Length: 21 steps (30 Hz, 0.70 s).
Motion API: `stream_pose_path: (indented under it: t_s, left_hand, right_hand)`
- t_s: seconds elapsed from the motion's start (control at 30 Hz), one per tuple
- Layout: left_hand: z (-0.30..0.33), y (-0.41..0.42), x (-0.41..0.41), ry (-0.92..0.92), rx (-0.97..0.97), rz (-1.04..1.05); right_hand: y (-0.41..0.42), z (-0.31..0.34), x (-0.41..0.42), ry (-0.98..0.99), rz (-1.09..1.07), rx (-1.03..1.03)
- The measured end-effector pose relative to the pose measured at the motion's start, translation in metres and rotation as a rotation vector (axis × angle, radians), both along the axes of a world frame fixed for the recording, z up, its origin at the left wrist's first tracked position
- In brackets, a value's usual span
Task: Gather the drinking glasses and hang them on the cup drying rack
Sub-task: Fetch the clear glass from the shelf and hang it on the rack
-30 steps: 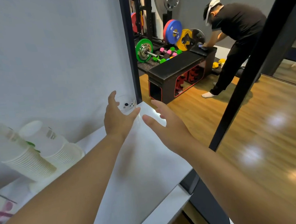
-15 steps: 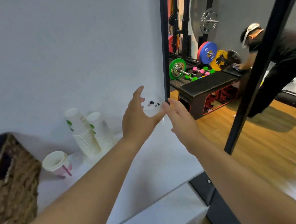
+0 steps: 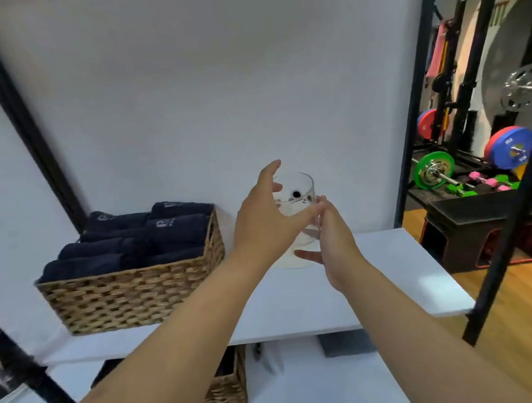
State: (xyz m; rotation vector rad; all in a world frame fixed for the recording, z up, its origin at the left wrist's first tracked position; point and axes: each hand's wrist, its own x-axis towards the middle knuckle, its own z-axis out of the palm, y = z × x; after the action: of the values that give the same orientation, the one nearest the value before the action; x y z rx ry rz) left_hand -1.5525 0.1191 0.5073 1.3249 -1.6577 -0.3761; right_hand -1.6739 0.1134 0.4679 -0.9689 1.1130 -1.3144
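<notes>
Clear glass point(image 3: 295, 198) with small black dots stands upright toward the back of the white shelf point(image 3: 397, 273), cupped between both hands: left hand point(image 3: 268, 220) wraps its left side, thumb across the front, fingers spread up past the rim; right hand point(image 3: 334, 243) is against its right side, fingers curling under near the base. Grip contact looks real on both sides, though blur makes the base hard to confirm as seated or lifted. Wicker basket point(image 3: 136, 293) of dark towels point(image 3: 131, 241) sits well apart to the left; black frame post point(image 3: 413, 120) near on the right; bare shelf in front.
</notes>
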Motion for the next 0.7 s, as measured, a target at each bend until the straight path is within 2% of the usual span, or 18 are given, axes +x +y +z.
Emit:
stream_pose_path:
  t_s: [0.13, 0.3, 0.5, 0.7]
  left_hand:
    - [0.027, 0.053, 0.071, -0.026, -0.032, 0.103]
    - [0.048, 0.129, 0.179, -0.054, -0.057, 0.226]
    - [0.051, 0.233, 0.321, -0.048, -0.003, 0.303]
    - [0.047, 0.321, 0.445, -0.128, 0.080, 0.415]
  right_hand:
    - [0.047, 0.028, 0.078, -0.143, 0.127, 0.000]
    - [0.113, 0.047, 0.189, -0.348, 0.395, 0.015]
    - [0.192, 0.037, 0.335, -0.674, 0.617, 0.167]
    - [0.264, 0.022, 0.476, -0.749, 0.704, 0.313]
